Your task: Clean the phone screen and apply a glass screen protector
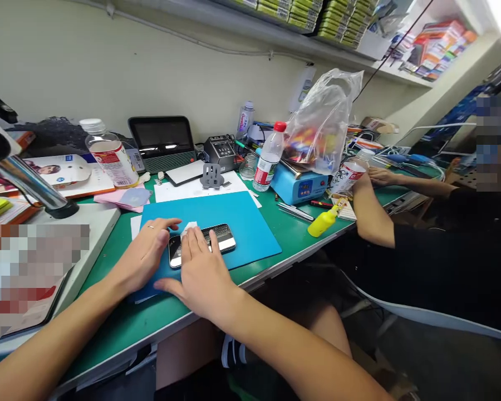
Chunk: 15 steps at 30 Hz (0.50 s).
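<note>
A smartphone (226, 238) lies face up on a blue mat (250, 223), its dark glass reflecting the light. Across its middle, my right hand (204, 273) presses a small white wipe (189, 226) against the glass. The fingers lie extended over the wipe and the thumb sticks out to the left over the mat. My left hand (148, 250), a ring on one finger, rests by the phone's left end. Its fingers are loosely bent and apart from the thumb, with nothing visible in them. I cannot tell whether it touches the phone's edge.
Behind the mat stand a grey phone stand (211, 176), a black device (220, 151), a red-capped bottle (269, 159) and a blue heating unit (296, 184). A yellow bottle (322, 223) and tweezers (295, 211) lie rightward. A lamp (37, 189) stands left; a co-worker's arm (371, 217) reaches in from the right.
</note>
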### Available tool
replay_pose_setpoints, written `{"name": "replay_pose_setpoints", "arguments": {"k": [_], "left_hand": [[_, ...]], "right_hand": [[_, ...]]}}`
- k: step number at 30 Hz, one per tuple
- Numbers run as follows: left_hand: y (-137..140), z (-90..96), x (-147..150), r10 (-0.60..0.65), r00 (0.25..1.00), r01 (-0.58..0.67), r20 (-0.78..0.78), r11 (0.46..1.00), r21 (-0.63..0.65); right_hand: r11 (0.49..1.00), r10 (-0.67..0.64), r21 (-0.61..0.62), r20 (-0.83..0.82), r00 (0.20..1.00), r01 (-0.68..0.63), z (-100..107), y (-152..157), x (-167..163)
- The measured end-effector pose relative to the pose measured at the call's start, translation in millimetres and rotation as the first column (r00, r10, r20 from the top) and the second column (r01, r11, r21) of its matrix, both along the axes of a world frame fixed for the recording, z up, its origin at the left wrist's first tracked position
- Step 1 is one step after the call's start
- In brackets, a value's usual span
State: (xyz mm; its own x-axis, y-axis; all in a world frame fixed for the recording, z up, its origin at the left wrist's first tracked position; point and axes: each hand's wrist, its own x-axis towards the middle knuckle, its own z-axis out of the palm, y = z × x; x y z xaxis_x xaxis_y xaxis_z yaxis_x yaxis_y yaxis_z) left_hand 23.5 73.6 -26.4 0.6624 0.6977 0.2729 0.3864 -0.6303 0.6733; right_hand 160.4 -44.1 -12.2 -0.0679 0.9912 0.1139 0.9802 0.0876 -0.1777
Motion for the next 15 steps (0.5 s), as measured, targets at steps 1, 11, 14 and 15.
{"name": "replay_pose_setpoints", "arguments": {"k": [1, 11, 14, 15], "left_hand": [[-0.2, 0.8, 0.1, -0.003, 1.000, 0.003, -0.001, 1.000, 0.000], [-1.2, 9.7, -0.3, 0.010, 1.000, -0.010, -0.010, 1.000, -0.022], [-1.2, 12.0, -0.2, 0.029, 0.999, -0.030, -0.021, 0.999, -0.029], [-1.2, 12.7, 0.0, 0.034, 0.999, -0.035, -0.023, 0.999, -0.033]], "right_hand": [[0.999, 0.027, 0.018, -0.008, 1.000, -0.027, -0.8, -0.5, -1.3], [0.986, 0.164, 0.026, 0.052, 0.985, -0.166, 9.8, -16.0, 29.4], [0.998, 0.066, -0.010, 0.109, 0.992, -0.065, 11.5, -21.7, 51.7], [0.999, 0.034, -0.018, 0.128, 0.991, -0.032, 11.3, -22.0, 58.7]]}}
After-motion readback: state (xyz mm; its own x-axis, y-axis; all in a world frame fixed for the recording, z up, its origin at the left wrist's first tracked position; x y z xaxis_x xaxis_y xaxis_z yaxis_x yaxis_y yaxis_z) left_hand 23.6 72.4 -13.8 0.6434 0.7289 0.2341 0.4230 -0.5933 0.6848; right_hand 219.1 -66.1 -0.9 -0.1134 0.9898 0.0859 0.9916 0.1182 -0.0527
